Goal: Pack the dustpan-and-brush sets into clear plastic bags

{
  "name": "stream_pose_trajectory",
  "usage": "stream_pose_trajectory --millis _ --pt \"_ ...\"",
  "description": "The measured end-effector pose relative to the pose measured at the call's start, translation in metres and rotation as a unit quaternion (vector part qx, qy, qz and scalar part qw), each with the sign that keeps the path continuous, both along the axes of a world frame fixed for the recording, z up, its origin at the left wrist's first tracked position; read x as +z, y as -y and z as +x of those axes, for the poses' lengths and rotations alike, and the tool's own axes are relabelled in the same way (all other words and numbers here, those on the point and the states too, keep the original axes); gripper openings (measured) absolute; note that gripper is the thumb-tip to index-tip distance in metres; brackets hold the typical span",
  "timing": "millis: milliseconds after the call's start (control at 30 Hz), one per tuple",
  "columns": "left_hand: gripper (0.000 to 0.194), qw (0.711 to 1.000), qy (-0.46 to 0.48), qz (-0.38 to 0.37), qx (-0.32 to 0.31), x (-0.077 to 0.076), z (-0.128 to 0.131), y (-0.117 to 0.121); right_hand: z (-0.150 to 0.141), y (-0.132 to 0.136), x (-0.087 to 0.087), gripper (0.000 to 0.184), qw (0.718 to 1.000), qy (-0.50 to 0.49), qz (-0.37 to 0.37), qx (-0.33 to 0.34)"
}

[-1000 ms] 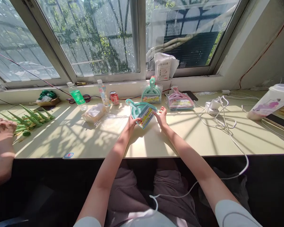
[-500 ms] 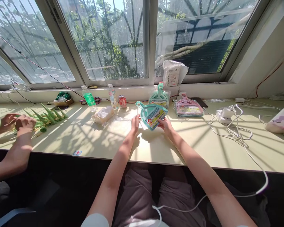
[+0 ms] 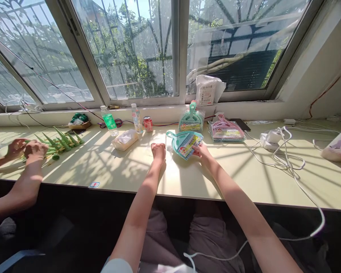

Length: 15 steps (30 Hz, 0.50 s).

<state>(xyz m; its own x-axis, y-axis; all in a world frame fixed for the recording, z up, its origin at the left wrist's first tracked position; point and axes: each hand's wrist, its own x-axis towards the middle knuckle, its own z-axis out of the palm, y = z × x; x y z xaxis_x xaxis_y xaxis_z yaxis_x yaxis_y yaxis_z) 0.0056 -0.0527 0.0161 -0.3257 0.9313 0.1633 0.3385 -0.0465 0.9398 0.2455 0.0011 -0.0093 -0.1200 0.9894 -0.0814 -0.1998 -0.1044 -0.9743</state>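
My right hand (image 3: 202, 150) is closed on the lower right edge of a mint-green mini dustpan set (image 3: 184, 144). A small brush with bristles and a printed yellow label lie across the dustpan, its handle pointing left. To its left, my left hand (image 3: 158, 151) is closed in a fist just above the table. Thin clear plastic (image 3: 168, 141) shows faintly beside this fist, apparently a bag gripped in it. Behind stand more green dustpan sets (image 3: 191, 119) in clear wrapping. Pink dustpan sets (image 3: 226, 128) lie in a stack to the right.
A tissue pack (image 3: 125, 140), a green-labelled bottle (image 3: 109, 121), another bottle (image 3: 136, 118) and a red can (image 3: 148, 124) stand left of my hands. White cables and plugs (image 3: 272, 139) lie right. Another person's hands (image 3: 31, 148) handle green pointed leaves (image 3: 63, 141) at far left.
My left hand has left the dustpan set, moved slightly left and closed. Clear film on the table beside it has been gathered up. My right hand keeps the set, slightly lower.
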Motion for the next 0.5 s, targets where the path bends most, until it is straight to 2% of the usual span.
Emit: stream_pose_trajectory --millis 67,133,200,267,367,500 --pt "0.019 0.992 -0.096 -0.033 0.077 0.003 -0.002 0.000 0.000 0.002 0.001 0.027 1.000 0.014 -0.022 -0.001" --pt "0.025 0.969 -0.201 -0.058 0.135 0.005 -0.006 0.000 0.002 0.005 0.002 0.027 0.999 0.021 -0.036 0.002" --pt "0.025 0.930 -0.330 -0.066 0.148 0.004 -0.008 0.002 0.005 0.006 0.004 0.026 0.999 0.018 -0.047 0.012" --pt "0.023 0.905 -0.405 -0.068 0.114 0.002 -0.009 0.003 0.009 0.006 0.006 0.024 0.998 0.011 -0.054 0.024" --pt "0.015 0.900 -0.413 -0.102 0.094 -0.002 -0.014 0.004 0.017 0.003 0.007 0.022 0.998 -0.001 -0.058 0.040" --pt "0.028 0.896 -0.399 -0.131 0.144 -0.003 -0.025 0.002 0.022 0.001 0.003 0.023 0.996 0.003 -0.061 0.070"
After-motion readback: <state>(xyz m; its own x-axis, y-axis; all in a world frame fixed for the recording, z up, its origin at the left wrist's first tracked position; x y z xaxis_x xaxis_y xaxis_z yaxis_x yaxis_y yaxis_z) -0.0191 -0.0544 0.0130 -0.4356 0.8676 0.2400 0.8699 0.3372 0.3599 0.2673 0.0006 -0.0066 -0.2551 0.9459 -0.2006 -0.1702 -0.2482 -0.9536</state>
